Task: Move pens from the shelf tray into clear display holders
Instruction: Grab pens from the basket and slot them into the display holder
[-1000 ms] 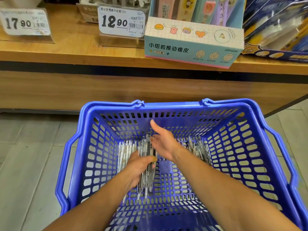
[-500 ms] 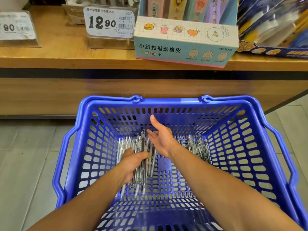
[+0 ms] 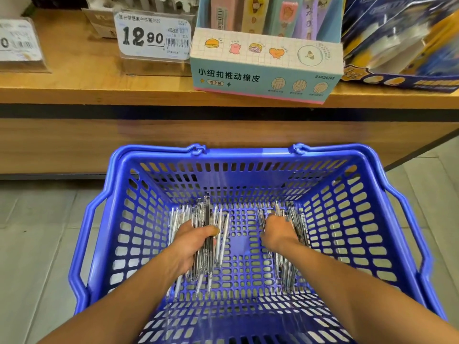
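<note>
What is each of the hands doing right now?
Left hand: grips a bundle of pens.
Right hand: on the right pile of pens, grip cannot be told.

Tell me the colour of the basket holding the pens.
Blue, a slotted plastic basket, clearest in the head view.

The right hand (image 3: 278, 233), which a second ago lay open at the centre of the frame beside the bundle of clear-barrelled pens (image 3: 211, 234) gripped by the left hand (image 3: 191, 244), has moved to the right. It now rests, fingers down, on the second heap of clear pens (image 3: 295, 224) at centre right. A bare patch of the blue plastic basket's floor (image 3: 244, 244) now shows between the hands.
</note>
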